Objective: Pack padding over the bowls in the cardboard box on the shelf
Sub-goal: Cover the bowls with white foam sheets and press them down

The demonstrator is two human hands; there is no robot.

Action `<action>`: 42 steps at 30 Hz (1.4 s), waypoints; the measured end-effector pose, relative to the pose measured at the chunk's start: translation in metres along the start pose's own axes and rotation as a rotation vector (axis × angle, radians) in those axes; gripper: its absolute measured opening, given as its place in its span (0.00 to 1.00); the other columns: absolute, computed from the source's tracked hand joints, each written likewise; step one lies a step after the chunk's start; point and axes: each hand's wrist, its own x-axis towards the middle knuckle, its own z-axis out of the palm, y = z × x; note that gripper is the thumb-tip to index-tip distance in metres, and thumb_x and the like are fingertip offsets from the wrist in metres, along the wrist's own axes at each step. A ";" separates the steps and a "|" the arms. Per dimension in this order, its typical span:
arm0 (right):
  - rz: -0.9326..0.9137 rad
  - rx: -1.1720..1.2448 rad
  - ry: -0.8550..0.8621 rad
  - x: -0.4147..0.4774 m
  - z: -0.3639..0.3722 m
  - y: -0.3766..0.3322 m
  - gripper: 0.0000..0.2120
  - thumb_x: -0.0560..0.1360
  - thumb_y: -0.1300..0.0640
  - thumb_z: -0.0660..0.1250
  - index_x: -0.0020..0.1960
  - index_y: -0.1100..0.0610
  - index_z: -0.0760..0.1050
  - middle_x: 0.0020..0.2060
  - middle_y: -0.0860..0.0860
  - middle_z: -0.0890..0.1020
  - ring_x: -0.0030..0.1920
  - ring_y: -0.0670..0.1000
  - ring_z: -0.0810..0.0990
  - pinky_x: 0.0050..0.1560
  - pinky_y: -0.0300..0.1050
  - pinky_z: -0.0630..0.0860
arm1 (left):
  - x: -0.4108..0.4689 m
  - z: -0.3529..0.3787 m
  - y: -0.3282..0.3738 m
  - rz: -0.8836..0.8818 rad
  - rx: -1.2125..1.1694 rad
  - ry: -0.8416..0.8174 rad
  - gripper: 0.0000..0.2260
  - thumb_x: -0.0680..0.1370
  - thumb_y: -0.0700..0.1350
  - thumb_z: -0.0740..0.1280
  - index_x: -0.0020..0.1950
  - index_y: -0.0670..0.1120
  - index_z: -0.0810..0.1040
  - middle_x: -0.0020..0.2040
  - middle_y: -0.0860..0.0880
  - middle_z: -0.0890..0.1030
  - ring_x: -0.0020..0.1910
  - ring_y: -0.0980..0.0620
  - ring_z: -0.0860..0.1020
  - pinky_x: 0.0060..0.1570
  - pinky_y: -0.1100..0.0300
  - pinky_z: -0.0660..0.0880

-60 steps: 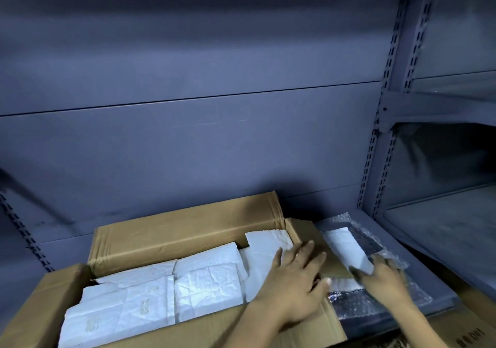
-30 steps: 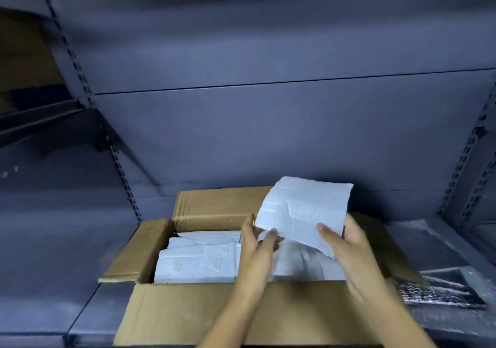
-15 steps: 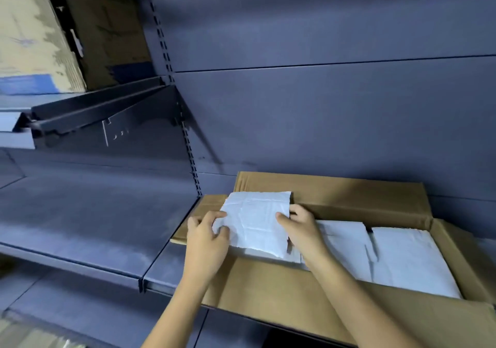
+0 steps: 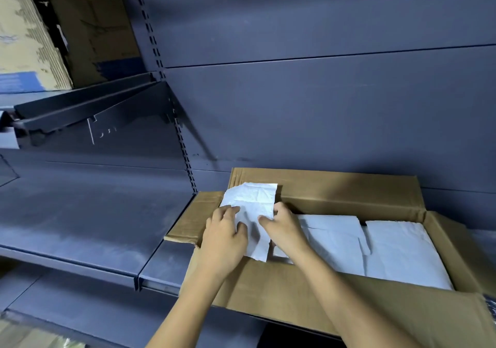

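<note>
A person's two hands worked at an open cardboard box [image 4: 295,294] on a dark metal shelf [image 4: 80,213]. Two seconds before, the right hand had lifted a white sheet of padding [image 4: 252,200] from beside the box's right end. Since then the sheet had crossed the box and come down at its left end. It stood tilted there, its top edge leaning near the back flap and its lower edge dipping inside.

The left hand [image 4: 224,243] held the sheet's left edge, its grip pinching the paper between thumb and curled fingers. The right hand [image 4: 284,229] pinched the right edge the same way.

Other white sheets [image 4: 397,251] already lay flat across the middle and right of the box, so no bowls showed. The left end looked like the last part to be covered, and the sheet likely needed only laying flat and pressing down.
</note>
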 end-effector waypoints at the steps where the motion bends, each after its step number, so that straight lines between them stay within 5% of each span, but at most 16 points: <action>1: 0.002 0.003 0.007 0.001 0.001 0.000 0.09 0.74 0.56 0.64 0.52 0.60 0.71 0.46 0.54 0.79 0.45 0.54 0.77 0.41 0.45 0.72 | 0.001 -0.001 0.001 -0.009 -0.009 -0.017 0.20 0.80 0.41 0.56 0.73 0.45 0.66 0.74 0.46 0.64 0.71 0.44 0.63 0.69 0.55 0.60; 6: -0.039 -0.043 0.020 -0.001 0.004 0.002 0.10 0.76 0.53 0.63 0.52 0.60 0.71 0.45 0.53 0.79 0.46 0.53 0.77 0.36 0.42 0.69 | 0.013 0.012 0.006 -0.031 -0.086 -0.094 0.17 0.81 0.44 0.55 0.67 0.38 0.69 0.69 0.42 0.69 0.72 0.43 0.63 0.70 0.52 0.61; 11: -0.072 0.031 0.104 0.000 0.001 0.008 0.10 0.78 0.54 0.61 0.56 0.57 0.67 0.43 0.52 0.79 0.39 0.50 0.75 0.33 0.39 0.67 | 0.027 0.028 0.006 -0.235 -0.016 -0.215 0.27 0.83 0.53 0.48 0.78 0.40 0.53 0.78 0.39 0.52 0.78 0.40 0.49 0.76 0.44 0.49; 14: -0.090 0.029 0.092 0.000 0.001 0.010 0.19 0.77 0.59 0.61 0.66 0.54 0.63 0.41 0.53 0.77 0.34 0.47 0.73 0.31 0.35 0.67 | 0.030 0.032 0.004 -0.282 0.117 -0.266 0.31 0.80 0.59 0.41 0.79 0.42 0.49 0.79 0.37 0.47 0.78 0.38 0.43 0.76 0.44 0.44; 19: -0.091 -0.029 -0.004 -0.007 0.000 0.003 0.33 0.78 0.60 0.59 0.76 0.45 0.45 0.41 0.53 0.75 0.35 0.47 0.72 0.28 0.36 0.67 | 0.028 0.025 0.007 -0.331 0.111 -0.238 0.31 0.82 0.58 0.47 0.78 0.40 0.49 0.78 0.39 0.53 0.77 0.39 0.51 0.75 0.45 0.51; 25: -0.112 -0.132 -0.057 -0.006 -0.002 0.003 0.21 0.79 0.60 0.57 0.71 0.49 0.64 0.56 0.52 0.77 0.42 0.46 0.72 0.28 0.32 0.69 | 0.036 0.020 -0.003 -0.314 0.185 -0.233 0.27 0.82 0.55 0.49 0.76 0.41 0.56 0.75 0.38 0.59 0.74 0.38 0.58 0.71 0.44 0.57; 28: -0.123 -0.110 -0.066 -0.004 -0.002 0.004 0.19 0.79 0.62 0.58 0.69 0.53 0.67 0.53 0.53 0.77 0.43 0.47 0.73 0.34 0.26 0.69 | 0.030 0.017 0.008 -0.274 0.172 -0.222 0.29 0.82 0.56 0.49 0.78 0.39 0.51 0.78 0.39 0.53 0.77 0.41 0.51 0.74 0.47 0.52; 31: -0.099 -0.077 -0.102 -0.005 -0.001 0.005 0.20 0.79 0.63 0.57 0.69 0.50 0.66 0.59 0.55 0.76 0.48 0.50 0.74 0.35 0.30 0.70 | 0.031 0.018 0.015 -0.238 0.171 -0.231 0.30 0.82 0.57 0.49 0.78 0.40 0.49 0.79 0.41 0.49 0.78 0.43 0.47 0.76 0.49 0.48; 34: -0.093 -0.049 -0.136 -0.006 -0.001 0.003 0.20 0.79 0.61 0.57 0.70 0.48 0.64 0.54 0.54 0.76 0.45 0.50 0.74 0.33 0.34 0.70 | 0.035 0.024 0.013 -0.260 0.195 -0.240 0.31 0.82 0.58 0.47 0.78 0.40 0.48 0.79 0.40 0.50 0.78 0.41 0.48 0.75 0.48 0.48; 39: -0.097 0.030 -0.033 -0.004 -0.001 0.004 0.20 0.79 0.60 0.59 0.70 0.52 0.65 0.41 0.45 0.74 0.39 0.43 0.71 0.37 0.26 0.68 | 0.029 0.032 0.010 -0.279 0.245 -0.185 0.33 0.81 0.60 0.46 0.78 0.38 0.47 0.78 0.38 0.51 0.77 0.40 0.51 0.74 0.47 0.50; 42: -0.095 0.013 -0.018 -0.006 -0.004 0.004 0.20 0.78 0.61 0.60 0.69 0.53 0.67 0.45 0.47 0.74 0.40 0.42 0.71 0.38 0.22 0.67 | 0.030 0.033 0.009 -0.291 0.253 -0.177 0.33 0.81 0.59 0.47 0.78 0.38 0.49 0.77 0.38 0.55 0.76 0.41 0.54 0.73 0.46 0.53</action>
